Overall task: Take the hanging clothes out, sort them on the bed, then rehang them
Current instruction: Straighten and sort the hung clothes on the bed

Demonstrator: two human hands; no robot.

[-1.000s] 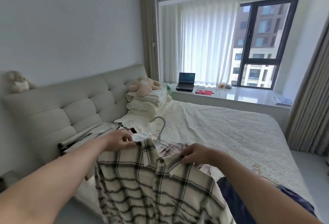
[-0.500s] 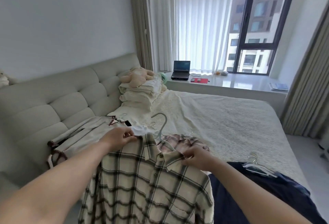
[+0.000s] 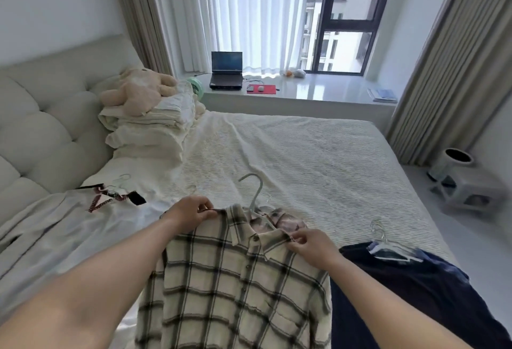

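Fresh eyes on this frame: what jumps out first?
The cream plaid shirt on a pale hanger fills the near centre, the left hand and right hand each pinching a shoulder of it over the bed. A dark navy garment lies right of it, a white garment left. Farther back, a plush toy tops folded bedding.

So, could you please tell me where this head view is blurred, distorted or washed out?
Head view: wide-angle bending curves the curtains and headboard; daylight through the window washes out the sheer; the forearms and dark garment near the bottom edge look soft, while the plaid shirt and both hands stay fairly sharp.
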